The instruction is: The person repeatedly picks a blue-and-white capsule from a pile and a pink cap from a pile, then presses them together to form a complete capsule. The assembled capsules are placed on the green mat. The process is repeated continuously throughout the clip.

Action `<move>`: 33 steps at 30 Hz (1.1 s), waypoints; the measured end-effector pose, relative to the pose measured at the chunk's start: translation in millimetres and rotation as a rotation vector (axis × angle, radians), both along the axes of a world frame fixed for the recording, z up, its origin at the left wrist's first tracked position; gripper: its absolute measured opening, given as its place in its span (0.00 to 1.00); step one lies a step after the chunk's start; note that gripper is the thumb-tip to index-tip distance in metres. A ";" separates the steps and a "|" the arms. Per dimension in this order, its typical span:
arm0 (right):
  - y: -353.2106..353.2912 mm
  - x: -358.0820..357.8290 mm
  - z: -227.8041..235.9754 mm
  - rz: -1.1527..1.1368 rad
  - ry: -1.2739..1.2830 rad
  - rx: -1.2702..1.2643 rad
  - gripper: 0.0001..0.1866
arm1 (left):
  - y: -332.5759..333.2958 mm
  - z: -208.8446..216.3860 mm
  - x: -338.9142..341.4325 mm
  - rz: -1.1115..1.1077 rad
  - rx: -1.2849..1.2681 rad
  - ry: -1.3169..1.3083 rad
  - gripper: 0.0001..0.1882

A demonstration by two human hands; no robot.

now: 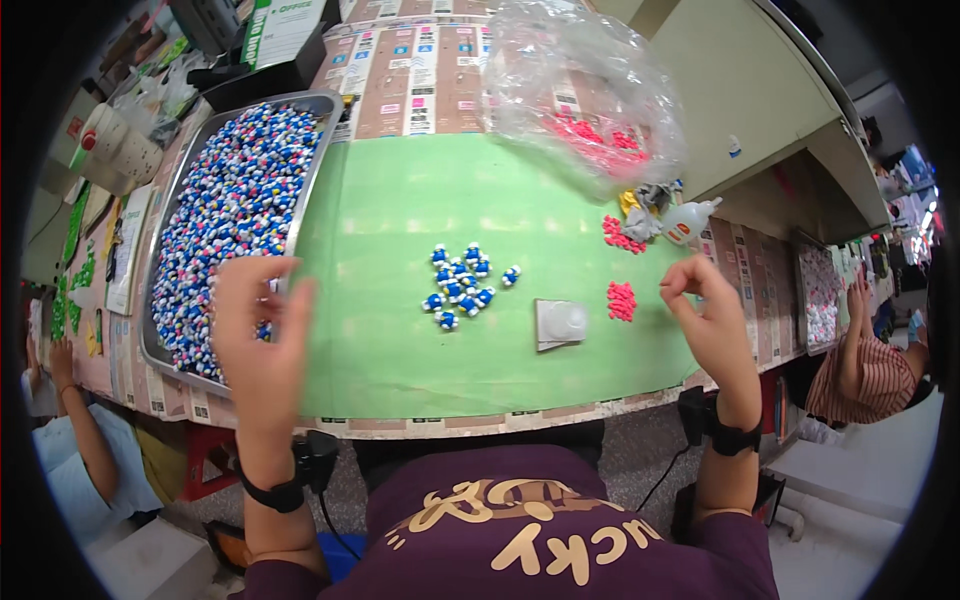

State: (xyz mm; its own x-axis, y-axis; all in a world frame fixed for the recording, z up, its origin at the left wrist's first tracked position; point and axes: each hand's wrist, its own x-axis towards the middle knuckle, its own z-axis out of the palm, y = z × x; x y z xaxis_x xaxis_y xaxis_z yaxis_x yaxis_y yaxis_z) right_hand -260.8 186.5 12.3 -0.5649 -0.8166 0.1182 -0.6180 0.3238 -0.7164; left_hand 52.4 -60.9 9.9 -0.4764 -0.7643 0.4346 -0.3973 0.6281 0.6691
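Note:
My left hand [258, 330] is smeared by motion over the right edge of a metal tray [308, 185] heaped with small blue-and-white figures. Its fingers look curled, but whether they hold anything is unclear. On the green mat [400, 375], in front of me, lies a loose cluster of the same small figures [460, 283]. My right hand [712, 325] is raised at the mat's right side, thumb and forefinger pinched together; what is between them is too small to make out. Beside it lies a small pile of pink pieces [621, 301].
A small white dish on a square base [560, 323] stands on the mat. Farther back are more pink pieces [624, 236], a white squeeze bottle [690, 221] and a clear plastic bag [590, 90]. Other people work at both sides; one wears a striped shirt [870, 380].

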 end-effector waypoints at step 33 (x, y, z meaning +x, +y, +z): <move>-34.1 62.5 36.2 0.510 0.195 -0.218 0.12 | 58.6 6.4 -70.6 -0.752 1.200 0.228 0.06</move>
